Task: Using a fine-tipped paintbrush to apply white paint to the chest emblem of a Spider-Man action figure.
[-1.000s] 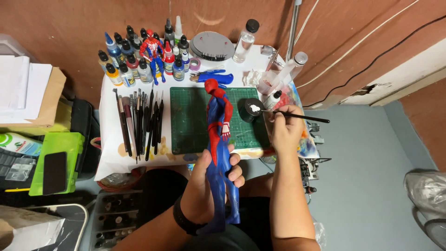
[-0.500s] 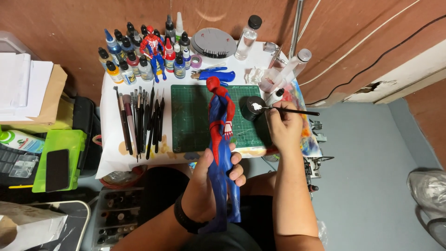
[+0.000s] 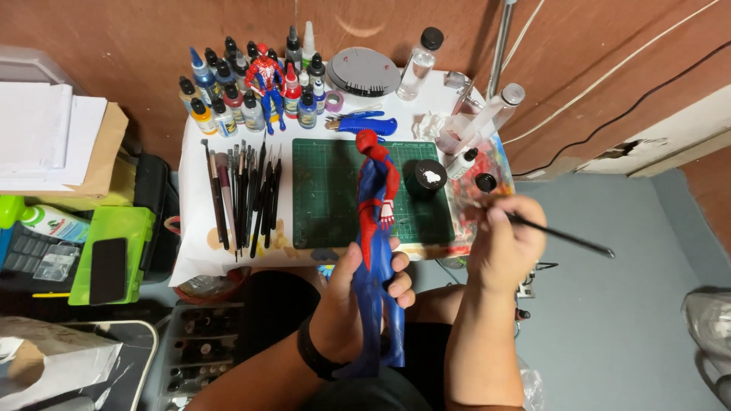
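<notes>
Over the cluttered white table (image 3: 426,106) the right hand (image 3: 506,243) lifts its pinched paintbrush (image 3: 563,237) off the black paint pot (image 3: 426,180) (loaded, seemingly) — left hand (image 3: 358,304) grips the red-and-blue figure (image 3: 377,228) upright above the green cutting mat (image 3: 335,190).

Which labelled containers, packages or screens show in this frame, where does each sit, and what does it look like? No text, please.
Paint bottles: small dropper bottles with coloured labels, clustered at the table's back left.
Clear bottle: tall, black cap, back centre by the wall.
Green spray bottle: lying left of the table, white label.
Phone: dark, blank screen, flat on a green box.
Calculator: grey keys, far left.
</notes>
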